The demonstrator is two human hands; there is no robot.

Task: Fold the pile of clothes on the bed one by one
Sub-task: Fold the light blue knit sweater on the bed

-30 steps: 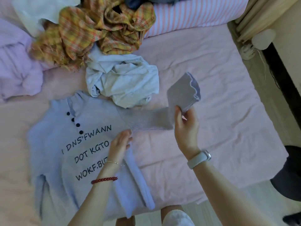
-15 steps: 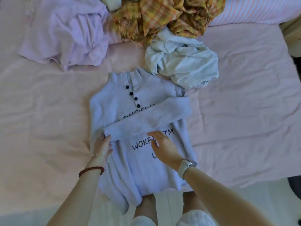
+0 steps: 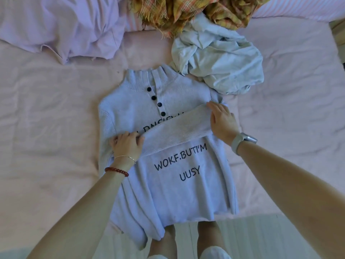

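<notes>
**Both hands flat on folded sleeve**

Neither hand grips anything: L hand [image 3: 127,144] lies on the cuff end of the sleeve [image 3: 177,133], fingers slightly bent and pressing down; R hand [image 3: 222,121] rests w/ straight fingers on the sleeve's shoulder end. Sleeve runs diagonally across the chest of the pale blue sweater [image 3: 168,184], covering part of the printed text; "WOKF.BUTI'M" and "UUSY" readable below it. Sweater lies face up on the pink bedsheet [image 3: 46,118], collar away from the person, 4 dark buttons at the neck, hem hanging over the bed's near edge. Beyond the collar, touching the sweater's R shoulder: crumpled light blue garment [image 3: 224,58]. Behind that, yellow plaid cloth [image 3: 177,12]. Far L: lilac garment [image 3: 65,25], apart from the sweater. L wrist has red bead bracelet [image 3: 116,171]; R wrist a watch [image 3: 242,140].
</notes>
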